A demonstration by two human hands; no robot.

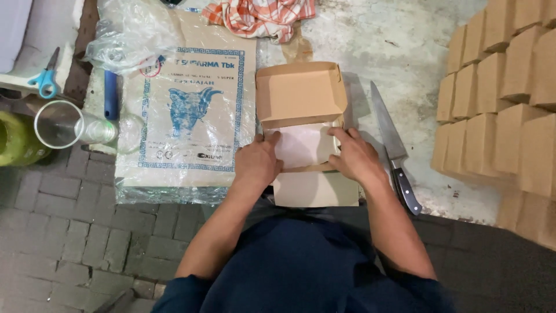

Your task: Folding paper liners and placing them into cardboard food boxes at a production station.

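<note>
An open brown cardboard box (300, 93) lies on the concrete slab in front of me, its lid tipped back. A sheet of white paper (304, 145) lines its inside. My left hand (256, 162) presses the paper at the box's left edge, fingers spread. My right hand (354, 156) presses the paper down at the right edge. A flat tan paper piece (315, 190) lies just under the box, near my body.
A kitchen knife (392, 152) lies right of the box. Stacked closed brown boxes (504, 93) fill the right side. A printed paper sack under plastic (188, 110) lies left, with a glass (58, 124), blue scissors (45, 81) and a checked cloth (260, 17).
</note>
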